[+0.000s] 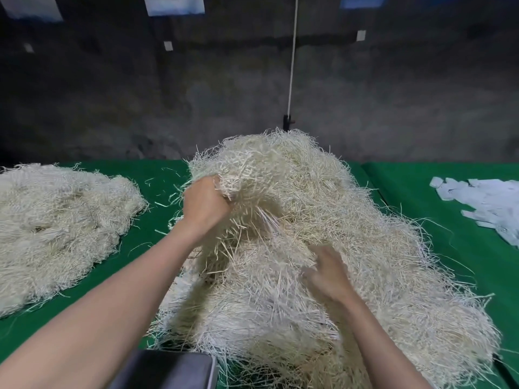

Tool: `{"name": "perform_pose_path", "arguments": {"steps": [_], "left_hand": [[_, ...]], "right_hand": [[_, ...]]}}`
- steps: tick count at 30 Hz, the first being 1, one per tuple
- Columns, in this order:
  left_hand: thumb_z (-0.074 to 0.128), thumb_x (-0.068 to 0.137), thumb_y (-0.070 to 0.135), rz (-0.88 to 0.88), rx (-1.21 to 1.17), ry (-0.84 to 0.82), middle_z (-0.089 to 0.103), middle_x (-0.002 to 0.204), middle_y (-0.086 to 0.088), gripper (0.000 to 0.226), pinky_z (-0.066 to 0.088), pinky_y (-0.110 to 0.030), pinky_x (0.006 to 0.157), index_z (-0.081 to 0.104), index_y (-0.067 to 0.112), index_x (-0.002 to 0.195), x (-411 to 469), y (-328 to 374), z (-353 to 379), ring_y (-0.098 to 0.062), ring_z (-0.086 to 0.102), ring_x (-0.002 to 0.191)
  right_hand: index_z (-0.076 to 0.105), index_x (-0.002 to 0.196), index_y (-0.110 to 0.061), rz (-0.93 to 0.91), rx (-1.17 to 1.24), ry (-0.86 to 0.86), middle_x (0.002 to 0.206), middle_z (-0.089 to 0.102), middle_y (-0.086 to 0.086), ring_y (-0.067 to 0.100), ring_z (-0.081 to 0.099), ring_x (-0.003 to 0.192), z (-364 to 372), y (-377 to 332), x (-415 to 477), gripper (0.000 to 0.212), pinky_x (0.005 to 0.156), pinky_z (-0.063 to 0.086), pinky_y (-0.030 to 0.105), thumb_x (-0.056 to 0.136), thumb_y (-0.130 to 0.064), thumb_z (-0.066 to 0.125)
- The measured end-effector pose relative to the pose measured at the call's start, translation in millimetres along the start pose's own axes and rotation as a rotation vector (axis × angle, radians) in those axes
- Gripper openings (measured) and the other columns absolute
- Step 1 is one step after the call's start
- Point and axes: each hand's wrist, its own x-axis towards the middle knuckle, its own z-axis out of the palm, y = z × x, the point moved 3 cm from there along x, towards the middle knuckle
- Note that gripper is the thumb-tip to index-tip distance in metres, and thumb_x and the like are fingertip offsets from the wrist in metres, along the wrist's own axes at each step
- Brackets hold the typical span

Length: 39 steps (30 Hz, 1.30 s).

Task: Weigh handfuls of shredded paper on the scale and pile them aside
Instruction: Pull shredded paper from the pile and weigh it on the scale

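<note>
A big heap of cream shredded paper (351, 248) covers the middle and right of the green table (151, 248). My left hand (203, 204) grips a raised clump of shredded paper (252, 175) at the heap's upper left, lifted above the rest. My right hand (327, 272) is blurred and lies on the heap lower down, fingers spread among the strands; I cannot tell whether it holds any. The scale (165, 370), a dark flat pan, shows at the bottom edge, just in front of the heap. A second, flatter pile of shredded paper (56, 223) lies to the left.
White paper slips (488, 203) are scattered at the table's right side. A white cord (292, 60) hangs down to a dark clamp (287, 122) behind the heap. A dark wall stands beyond the table's far edge. Loose strands dot the green cloth between the piles.
</note>
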Motion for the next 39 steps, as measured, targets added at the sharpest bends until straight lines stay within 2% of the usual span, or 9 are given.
{"name": "perform_pose_path", "arguments": {"steps": [4,8,12,18,20,25,30,34,39], "left_hand": [[0.073,0.08,0.017,0.099,-0.28,-0.082,0.06,0.064,0.007,0.016,0.042,-0.013,0.051,0.063,0.02,0.069,-7.1,33.6,-9.5,-0.008,0.058,0.062],[0.077,0.069,0.004,-0.146,-0.835,-0.11,0.07,0.072,0.018,0.031,0.05,-0.012,0.052,0.066,0.032,0.076,-1.2,52.9,-25.6,0.006,0.063,0.063],[0.067,0.081,0.004,-0.44,-0.938,-0.101,0.065,0.093,0.007,0.027,0.047,-0.016,0.065,0.059,0.017,0.103,11.7,34.9,-29.8,-0.001,0.061,0.077],[0.045,0.098,0.023,-0.687,-1.145,-0.439,0.039,0.139,-0.029,0.046,0.037,-0.048,0.107,0.041,-0.008,0.132,-22.2,7.7,15.8,-0.048,0.039,0.126],[0.032,0.102,0.005,-0.59,-0.98,-0.7,0.01,0.147,-0.04,0.049,0.012,-0.051,0.114,0.012,-0.022,0.137,-23.2,0.8,31.8,-0.054,0.011,0.135],[0.061,0.088,0.021,-0.027,0.312,-1.295,0.049,0.137,-0.014,0.051,0.044,-0.038,0.102,0.047,-0.004,0.13,-51.6,5.4,51.0,-0.032,0.047,0.128],[0.047,0.074,-0.005,0.265,0.433,-0.465,0.051,0.07,0.004,0.035,0.039,-0.015,0.046,0.055,0.013,0.104,-27.2,7.1,50.5,-0.005,0.05,0.058],[0.034,0.059,-0.014,0.422,0.312,-0.159,0.046,0.061,0.003,0.059,0.027,-0.014,0.041,0.06,0.012,0.106,-13.8,22.2,38.6,-0.01,0.048,0.052],[0.058,0.077,-0.012,0.128,0.083,0.085,0.064,0.088,-0.006,0.039,0.053,-0.034,0.062,0.06,0.007,0.111,26.4,2.0,9.0,-0.026,0.062,0.079]], "right_hand": [[-0.01,0.144,-0.045,-0.137,0.245,-0.119,0.143,-0.013,-0.03,0.009,-0.005,0.139,-2.6,-74.7,6.6,0.114,0.113,0.005,0.047,0.068,-0.042,0.074],[0.047,0.129,-0.009,-0.068,0.347,-0.105,0.098,0.059,0.001,0.014,0.056,0.074,54.4,-94.1,-0.8,0.035,0.068,0.051,0.031,0.096,-0.021,0.046],[0.042,0.124,-0.01,-0.019,-0.206,-0.041,0.086,0.062,0.004,0.02,0.062,0.071,74.8,-26.4,1.6,0.026,0.056,0.048,0.031,0.103,-0.02,0.031],[0.045,0.113,-0.011,0.05,-0.219,-0.012,0.08,0.056,0.0,0.02,0.056,0.069,72.5,3.3,12.6,0.017,0.057,0.043,0.033,0.101,-0.018,0.035],[0.05,0.101,-0.013,0.136,-0.043,-0.012,0.087,0.059,0.003,0.019,0.057,0.07,63.6,9.0,19.0,0.014,0.067,0.052,0.041,0.1,-0.017,0.037],[0.058,0.083,-0.013,0.181,0.348,-0.005,0.082,0.058,0.004,0.015,0.055,0.066,28.2,11.4,19.2,0.016,0.051,0.048,0.014,0.092,-0.002,0.052],[0.053,0.103,-0.017,-0.11,-0.09,0.009,0.085,0.061,0.002,0.014,0.058,0.07,25.9,-2.6,16.3,0.009,0.062,0.05,0.03,0.098,-0.019,0.047],[0.052,0.115,-0.017,-0.137,-0.18,0.06,0.095,0.063,0.001,0.016,0.062,0.084,38.8,9.2,6.0,0.02,0.073,0.051,0.028,0.096,-0.013,0.047],[0.052,0.104,-0.017,0.079,-0.24,0.042,0.095,0.06,0.002,0.024,0.061,0.095,44.1,64.7,-11.7,0.02,0.081,0.048,0.033,0.101,-0.018,0.032]]}}
